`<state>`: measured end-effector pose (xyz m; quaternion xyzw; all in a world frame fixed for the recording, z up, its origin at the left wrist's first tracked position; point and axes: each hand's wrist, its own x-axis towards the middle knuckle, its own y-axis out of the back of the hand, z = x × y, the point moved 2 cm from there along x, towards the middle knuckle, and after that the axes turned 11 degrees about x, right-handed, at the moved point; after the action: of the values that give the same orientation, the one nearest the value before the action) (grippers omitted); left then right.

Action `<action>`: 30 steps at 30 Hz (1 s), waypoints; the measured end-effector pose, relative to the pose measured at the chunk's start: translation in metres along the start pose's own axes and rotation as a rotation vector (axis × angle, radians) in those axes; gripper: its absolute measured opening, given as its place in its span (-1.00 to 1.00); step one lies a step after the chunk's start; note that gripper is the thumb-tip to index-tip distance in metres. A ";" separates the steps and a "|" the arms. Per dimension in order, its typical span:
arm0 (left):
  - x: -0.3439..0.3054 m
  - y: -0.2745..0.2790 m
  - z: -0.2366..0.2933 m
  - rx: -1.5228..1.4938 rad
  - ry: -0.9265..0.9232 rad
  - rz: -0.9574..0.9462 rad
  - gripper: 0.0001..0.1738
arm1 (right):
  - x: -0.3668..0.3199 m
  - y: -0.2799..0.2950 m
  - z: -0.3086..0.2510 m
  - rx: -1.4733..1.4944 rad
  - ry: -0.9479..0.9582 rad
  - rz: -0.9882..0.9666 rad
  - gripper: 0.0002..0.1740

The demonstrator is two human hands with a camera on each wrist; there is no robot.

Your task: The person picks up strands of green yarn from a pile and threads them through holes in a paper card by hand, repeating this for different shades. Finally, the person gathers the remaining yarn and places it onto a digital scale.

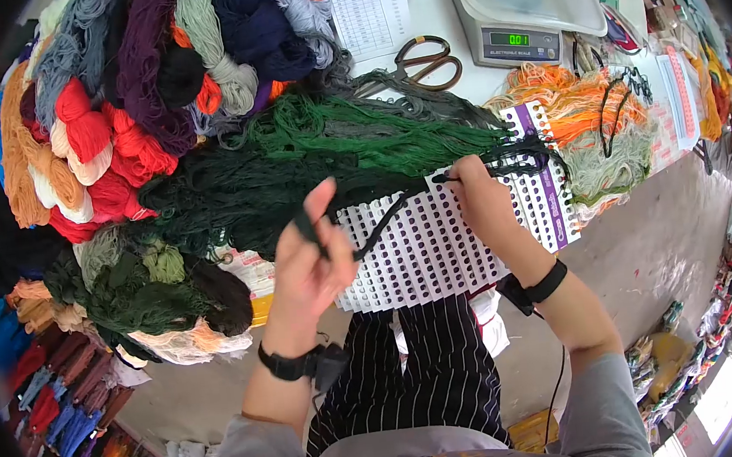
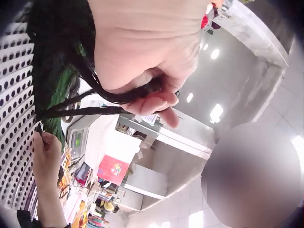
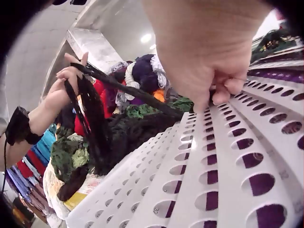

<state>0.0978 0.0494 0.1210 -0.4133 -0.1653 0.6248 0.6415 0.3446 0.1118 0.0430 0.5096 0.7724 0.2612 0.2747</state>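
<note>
While pulled taut across the centre of the head view, pinched at both ends: a dark yarn strand [image 1: 381,227]. Gripped left of centre by the left hand [image 1: 308,265], with fingers curled round a looped bunch of the same dark yarn and the thumb raised. Pinched right of centre by the right hand [image 1: 479,195], with fingertips closed on the strand's far end, right at the upper edge of a white perforated board [image 1: 439,257]. Lying beneath the strand, that board, at the near edge of the table [image 1: 426,7] and partly over a striped lap. Hanging off the board's right end: orange and pale yarn [image 1: 587,101]. Spread just above the board, mid-frame: green yarn [image 1: 357,137]. Piled in the upper left: skeins of many colours [image 1: 106,95]. Along the top: a printed sheet [image 1: 366,4], scissors [image 1: 427,62] and, at upper right, a scale [image 1: 520,2].
</note>
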 end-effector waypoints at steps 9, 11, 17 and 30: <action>0.078 -0.006 -0.104 1.049 0.496 -0.181 -0.71 | -0.009 0.000 0.004 0.678 -0.191 -0.032 -0.86; 0.074 0.008 -0.104 1.281 0.226 -0.080 -0.76 | -0.008 -0.003 0.000 0.539 -0.096 0.011 -0.79; 0.034 -0.015 -0.060 1.577 -0.318 0.186 -0.84 | 0.001 -0.014 -0.010 0.085 0.052 0.070 -0.65; -0.023 -0.003 0.087 0.327 -0.273 0.567 -0.81 | 0.000 -0.025 -0.002 0.017 0.050 0.098 -0.81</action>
<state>0.0328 0.0563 0.1833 -0.2472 -0.0257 0.8457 0.4722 0.3269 0.1028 0.0276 0.5427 0.7553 0.2803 0.2377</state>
